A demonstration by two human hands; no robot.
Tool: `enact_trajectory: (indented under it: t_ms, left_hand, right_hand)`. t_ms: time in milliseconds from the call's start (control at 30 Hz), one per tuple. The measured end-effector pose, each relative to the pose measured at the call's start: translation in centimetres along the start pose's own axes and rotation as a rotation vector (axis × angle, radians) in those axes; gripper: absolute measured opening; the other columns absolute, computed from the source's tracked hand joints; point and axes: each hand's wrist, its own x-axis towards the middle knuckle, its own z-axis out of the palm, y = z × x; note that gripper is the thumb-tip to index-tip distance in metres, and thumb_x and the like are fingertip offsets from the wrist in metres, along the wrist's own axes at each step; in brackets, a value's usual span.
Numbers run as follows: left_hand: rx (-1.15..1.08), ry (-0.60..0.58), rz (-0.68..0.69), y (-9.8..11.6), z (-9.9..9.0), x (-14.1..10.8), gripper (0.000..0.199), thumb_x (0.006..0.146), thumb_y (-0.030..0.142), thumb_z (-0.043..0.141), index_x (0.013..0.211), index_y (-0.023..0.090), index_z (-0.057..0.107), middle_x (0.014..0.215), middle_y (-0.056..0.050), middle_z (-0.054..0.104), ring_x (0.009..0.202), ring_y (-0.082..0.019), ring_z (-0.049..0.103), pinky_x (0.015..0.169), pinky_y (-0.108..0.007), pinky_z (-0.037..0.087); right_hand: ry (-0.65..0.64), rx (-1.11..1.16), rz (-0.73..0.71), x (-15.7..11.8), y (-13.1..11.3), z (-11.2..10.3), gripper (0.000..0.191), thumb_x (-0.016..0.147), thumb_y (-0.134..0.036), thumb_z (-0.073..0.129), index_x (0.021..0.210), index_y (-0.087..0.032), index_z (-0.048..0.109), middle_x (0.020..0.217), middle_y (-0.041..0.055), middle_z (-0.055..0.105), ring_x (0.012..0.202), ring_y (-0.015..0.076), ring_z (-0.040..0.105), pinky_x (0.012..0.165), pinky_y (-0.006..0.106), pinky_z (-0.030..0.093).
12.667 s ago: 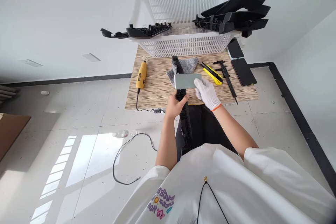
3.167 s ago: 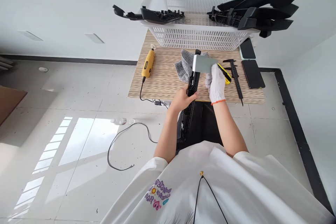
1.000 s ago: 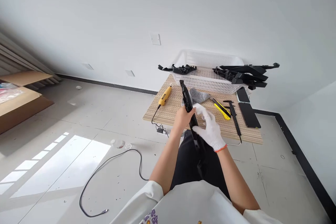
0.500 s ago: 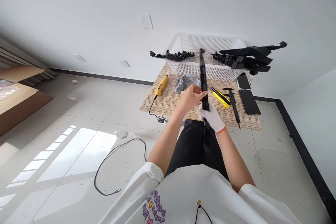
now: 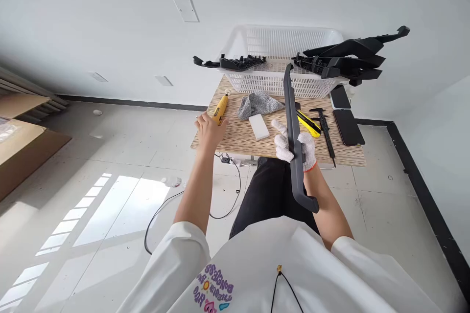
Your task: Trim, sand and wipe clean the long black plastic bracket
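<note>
My right hand (image 5: 295, 149), in a white knit glove with an orange cuff, grips a long black plastic trim piece (image 5: 293, 132) near its middle. The piece stands nearly upright in view, its smooth side toward me and its hooked lower end over my lap. My bare left hand (image 5: 210, 129) is over the lower end of a yellow rotary tool (image 5: 221, 109) at the table's left edge. Its thumb and fingers are spread to either side of the tool. Between the hands lie a white rectangular block (image 5: 259, 127) and a grey cloth glove (image 5: 259, 104).
A white plastic basket (image 5: 275, 81) at the back holds several black trim pieces (image 5: 352, 54), some jutting out right. A yellow utility knife (image 5: 309, 124), a black caliper (image 5: 326, 134) and two phones (image 5: 348, 127) lie right on the wooden table (image 5: 242, 144). Cables (image 5: 238, 186) trail below.
My left hand has left the trim piece and moved left to the rotary tool. The trim piece has turned to show its smooth side. The white block now shows on the table.
</note>
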Motion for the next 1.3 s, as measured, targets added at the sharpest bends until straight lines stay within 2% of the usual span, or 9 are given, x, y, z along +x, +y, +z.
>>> enact_trajectory:
  t_ms: [100, 233, 333, 467, 600, 733, 967, 1100, 1300]
  left_hand:
    - [0.098, -0.013, 0.041, -0.3, 1.4, 0.6, 0.072, 0.091, 0.045, 0.054, 0.144, -0.002, 0.037, 0.149, -0.031, 0.042, 0.143, -0.044, 0.035, 0.117, -0.056, 0.030]
    - [0.135, 0.049, 0.119, -1.2, 2.0, 1.4, 0.051, 0.097, 0.037, 0.040, 0.133, 0.001, 0.050, 0.135, -0.031, 0.054, 0.130, -0.043, 0.048, 0.111, -0.056, 0.037]
    - [0.053, 0.071, 0.138, -2.0, 1.7, 1.2, 0.044, 0.094, 0.034, 0.044, 0.129, 0.008, 0.051, 0.132, -0.028, 0.055, 0.128, -0.043, 0.049, 0.108, -0.059, 0.039]
    - [-0.120, 0.065, 0.075, -3.0, 0.9, -1.2, 0.041, 0.094, 0.038, 0.047, 0.128, 0.015, 0.049, 0.134, -0.025, 0.054, 0.119, -0.039, 0.055, 0.101, -0.056, 0.044]
    - [-0.249, 0.120, 0.084, -4.1, -0.1, -4.9, 0.038, 0.097, 0.046, 0.045, 0.124, 0.019, 0.047, 0.120, -0.018, 0.061, 0.105, -0.030, 0.061, 0.088, -0.045, 0.049]
    - [-0.306, 0.105, 0.159, -4.7, -1.5, -7.7, 0.037, 0.098, 0.052, 0.041, 0.120, 0.021, 0.045, 0.084, -0.004, 0.061, 0.064, -0.018, 0.054, 0.060, -0.032, 0.043]
    - [-0.296, 0.057, 0.523, -1.5, -3.6, -8.1, 0.028, 0.097, 0.045, 0.048, 0.113, 0.022, 0.043, 0.070, 0.004, 0.051, 0.048, -0.010, 0.039, 0.049, -0.025, 0.032]
    - [-0.317, -0.040, 0.640, 0.8, -3.2, -7.0, 0.023, 0.101, 0.038, 0.043, 0.116, 0.023, 0.038, 0.077, 0.002, 0.053, 0.052, -0.011, 0.045, 0.052, -0.025, 0.037]
    - [-0.356, -0.021, 0.734, 3.5, -1.3, -4.8, 0.019, 0.103, 0.037, 0.043, 0.115, 0.024, 0.036, 0.082, -0.001, 0.052, 0.055, -0.011, 0.045, 0.054, -0.027, 0.037]
  right_hand:
    - [-0.025, 0.059, -0.001, 0.1, -0.1, 0.0, 0.068, 0.072, -0.049, 0.062, 0.134, -0.026, 0.045, 0.079, -0.0049, 0.061, 0.046, 0.0077, 0.038, 0.046, 0.023, 0.030]
    - [0.092, 0.031, -0.016, -0.1, -0.6, 0.5, 0.065, 0.066, -0.037, 0.067, 0.128, -0.029, 0.048, 0.080, -0.0062, 0.055, 0.046, 0.0053, 0.031, 0.044, 0.021, 0.027]
    - [0.162, -0.006, -0.066, -0.2, -0.6, 0.7, 0.060, 0.068, -0.029, 0.066, 0.125, -0.031, 0.050, 0.079, -0.0074, 0.051, 0.046, 0.0039, 0.023, 0.043, 0.019, 0.024]
    - [0.223, -0.037, -0.091, -0.1, -0.4, 0.8, 0.046, 0.076, -0.038, 0.066, 0.120, -0.032, 0.054, 0.080, -0.0074, 0.052, 0.044, 0.0024, 0.020, 0.043, 0.018, 0.021]
    - [0.270, -0.053, -0.063, 0.4, -0.5, 0.8, 0.043, 0.076, -0.040, 0.065, 0.117, -0.031, 0.057, 0.083, -0.0059, 0.059, 0.047, 0.0041, 0.037, 0.045, 0.019, 0.032]
    - [0.387, -0.203, -0.041, 1.0, -0.5, 0.8, 0.039, 0.086, -0.050, 0.058, 0.116, -0.025, 0.061, 0.087, 0.0009, 0.067, 0.061, 0.0119, 0.058, 0.053, 0.026, 0.049]
    - [0.709, -0.496, 0.011, 1.8, -0.1, 1.0, 0.059, 0.089, -0.072, 0.051, 0.109, -0.019, 0.068, 0.074, 0.0036, 0.067, 0.050, 0.0126, 0.057, 0.044, 0.026, 0.050]
    - [0.762, -0.522, -0.015, 1.7, 0.0, 0.7, 0.058, 0.087, -0.073, 0.054, 0.106, -0.020, 0.069, 0.072, 0.0030, 0.067, 0.049, 0.0133, 0.058, 0.043, 0.027, 0.051]
    - [0.770, -0.554, -0.028, 1.7, 0.2, 0.4, 0.057, 0.086, -0.071, 0.055, 0.102, -0.019, 0.071, 0.069, 0.0018, 0.063, 0.048, 0.0126, 0.059, 0.044, 0.026, 0.053]
